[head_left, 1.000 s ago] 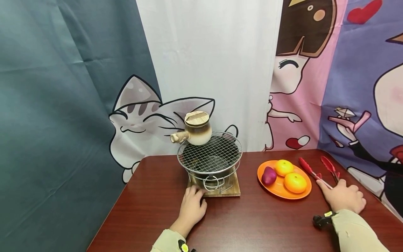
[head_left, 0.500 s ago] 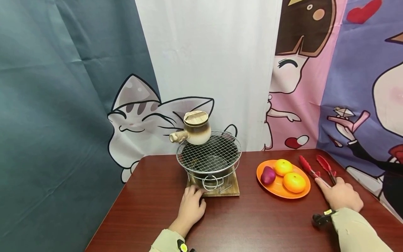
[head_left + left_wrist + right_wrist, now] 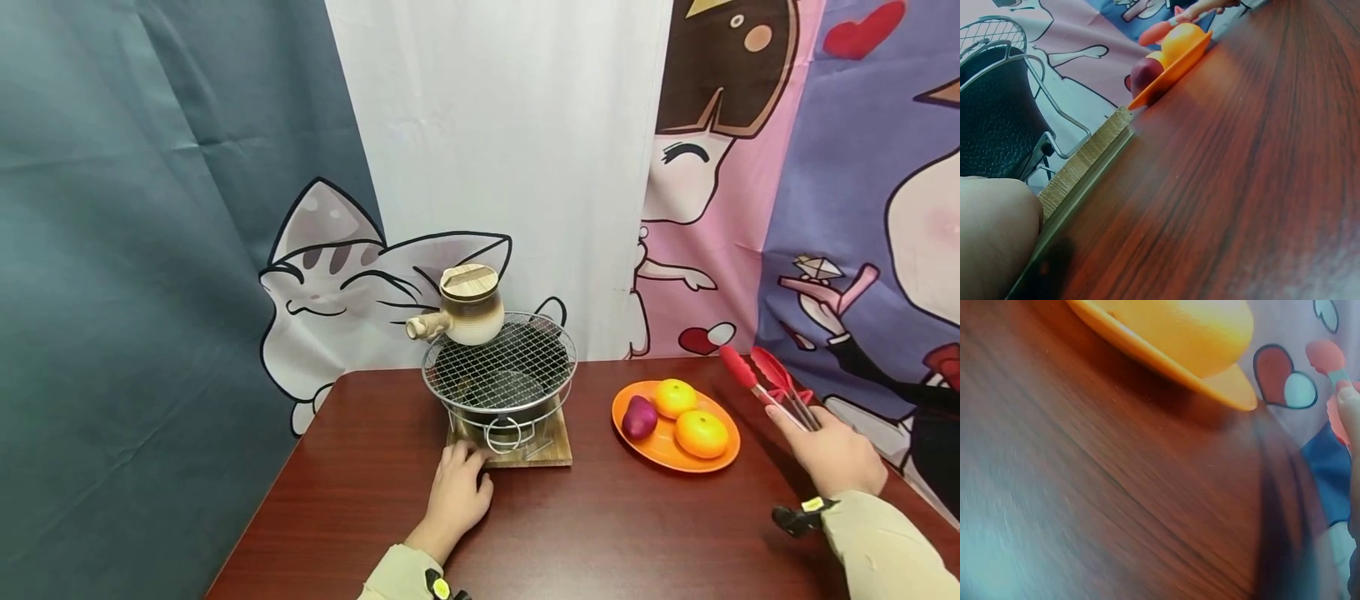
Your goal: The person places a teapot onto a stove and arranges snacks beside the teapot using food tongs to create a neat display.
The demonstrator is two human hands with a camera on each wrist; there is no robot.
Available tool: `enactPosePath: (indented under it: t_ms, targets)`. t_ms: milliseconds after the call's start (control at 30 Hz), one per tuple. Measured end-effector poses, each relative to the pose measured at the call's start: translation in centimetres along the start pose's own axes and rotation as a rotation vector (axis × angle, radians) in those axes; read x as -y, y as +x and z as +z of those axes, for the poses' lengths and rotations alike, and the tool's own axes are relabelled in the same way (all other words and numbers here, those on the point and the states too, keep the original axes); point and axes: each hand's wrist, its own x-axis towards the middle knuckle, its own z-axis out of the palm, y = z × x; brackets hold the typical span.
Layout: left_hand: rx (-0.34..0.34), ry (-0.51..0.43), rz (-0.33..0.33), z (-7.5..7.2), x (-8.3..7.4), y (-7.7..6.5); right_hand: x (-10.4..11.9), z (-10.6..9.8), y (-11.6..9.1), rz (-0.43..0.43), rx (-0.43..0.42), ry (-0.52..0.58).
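Currently, right hand: my right hand (image 3: 843,454) grips the red-headed tongs (image 3: 741,368), fingers curled round the metal arms.
Tongs: above the right side of the table (image 3: 585,537), right of the plate; heads pointing far, slightly apart.
Left hand: my left hand (image 3: 456,496) touches the near-left corner of the wooden board (image 3: 557,447); fingers relaxed, reaching forward, thumb apart.
Plate: orange plate (image 3: 663,457), right of the grill, bearing two orange fruits (image 3: 701,434) and a purple piece (image 3: 640,418) on its left.
Grill: round wire-topped grill (image 3: 525,358) standing on the board, ring handle facing me.
Pot: lidded pot (image 3: 474,323) on the grill's far left, handle pointing left.
Backdrop: cartoon-printed cloth (image 3: 517,150), far side.
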Motion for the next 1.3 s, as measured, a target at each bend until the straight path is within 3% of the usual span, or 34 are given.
enactPosePath:
  t_ms: [167, 467, 633, 833, 1167, 1300]
  targets:
    - [-0.003, -0.001, 0.001, 0.1, 0.1, -0.1, 0.6, -1.8, -0.4, -0.042, -0.018, -0.064]
    - [-0.016, -0.011, 0.017, 0.1, 0.0, 0.0, 0.4, -5.4, -1.7, -0.118, 0.032, -0.209]
    - [-0.015, -0.016, 0.018, 0.1, 0.1, 0.1, 0.4, -6.6, -2.7, -0.176, 0.053, -0.217]
    - [-0.009, -0.018, 0.015, 0.1, 0.2, 0.1, 0.7, -6.7, -4.0, -0.301, 0.021, -0.24]
    - [-0.002, -0.006, 0.017, 0.2, 0.3, 0.2, -0.3, -6.3, -4.8, -0.349, 0.142, -0.333]
    - [0.005, -0.005, 0.012, 0.2, 0.3, 0.0, -0.6, -6.0, -5.2, -0.367, 0.151, -0.348]
